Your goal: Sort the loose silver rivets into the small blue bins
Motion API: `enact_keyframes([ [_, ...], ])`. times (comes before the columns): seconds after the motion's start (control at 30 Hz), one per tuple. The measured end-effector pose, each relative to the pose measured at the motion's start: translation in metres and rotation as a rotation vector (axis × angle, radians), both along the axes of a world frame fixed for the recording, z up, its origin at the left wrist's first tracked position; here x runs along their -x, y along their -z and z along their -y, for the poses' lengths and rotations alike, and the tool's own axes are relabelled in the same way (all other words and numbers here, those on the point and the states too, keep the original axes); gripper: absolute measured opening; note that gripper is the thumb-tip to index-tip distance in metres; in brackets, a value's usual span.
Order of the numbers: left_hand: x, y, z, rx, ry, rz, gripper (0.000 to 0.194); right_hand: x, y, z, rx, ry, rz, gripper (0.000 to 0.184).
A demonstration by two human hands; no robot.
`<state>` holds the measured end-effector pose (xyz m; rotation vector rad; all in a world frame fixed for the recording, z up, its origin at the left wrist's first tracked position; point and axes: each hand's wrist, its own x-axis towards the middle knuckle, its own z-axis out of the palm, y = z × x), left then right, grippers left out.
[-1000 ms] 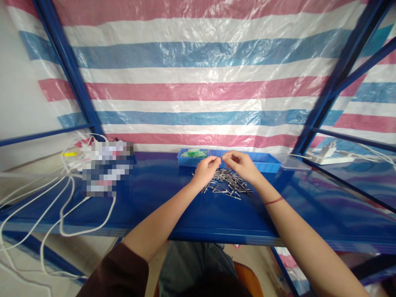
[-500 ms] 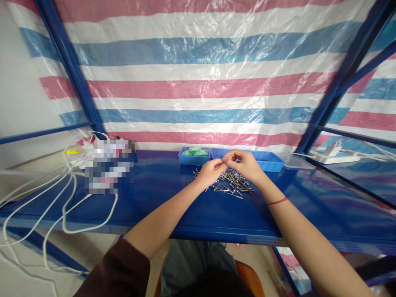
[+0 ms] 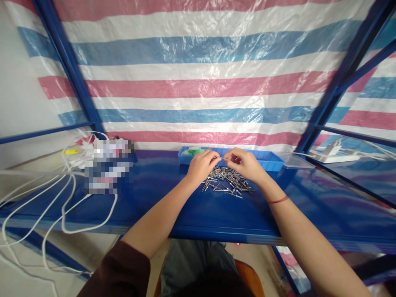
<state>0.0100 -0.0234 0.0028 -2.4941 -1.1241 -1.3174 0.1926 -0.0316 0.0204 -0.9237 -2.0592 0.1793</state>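
Note:
A thin metal blind rivet spans the small gap between my two hands, above the table. My left hand pinches its left end between thumb and fingertips. At the other end, the closed fingertips of my right hand grip it; they partly hide it. Below both hands lies a loose pile of silvery blind rivets, some spread toward the front. Right behind my hands stands a blue plastic bin, its middle covered by my fingers. Green packets show in its left part.
The blue table runs across in front of me. White cables and a blurred-out patch of items are at its left. On the right sit a clear plastic lid and a white power strip. Blue frame posts rise behind.
My hands have drawn slightly apart, the left one shifting left and up, so the rivet now shows between them. The pile looks the same.

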Motion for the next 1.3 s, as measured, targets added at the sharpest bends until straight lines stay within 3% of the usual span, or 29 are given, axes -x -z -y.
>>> enact_keyframes([
  [0.17,0.000,-0.004,0.002,-0.035,0.005,0.067,0.025,-0.004,0.003,-0.014,0.135,-0.005,-0.239,0.029],
  [0.23,-0.001,-0.003,0.001,-0.007,-0.008,0.083,0.030,-0.007,0.008,-0.025,0.080,0.080,-0.295,0.029],
  [0.4,0.002,0.002,-0.004,0.127,-0.052,-0.064,0.026,-0.018,0.027,-0.056,-0.149,0.459,-0.086,0.026],
  [0.53,0.011,0.006,-0.012,0.190,-0.049,-0.262,0.024,-0.024,0.036,-0.062,-0.176,0.556,-0.013,0.028],
  [0.73,0.017,0.008,-0.014,0.228,0.040,-0.454,0.019,-0.023,0.033,-0.054,-0.140,0.524,-0.081,0.028],
  [1.03,0.005,0.010,-0.005,0.175,-0.098,-0.589,0.022,-0.010,0.029,-0.042,-0.078,0.472,-0.135,0.026],
  [1.3,-0.001,0.012,0.000,0.188,-0.121,-0.614,0.024,-0.003,0.029,-0.036,-0.061,0.396,-0.120,0.021],
])
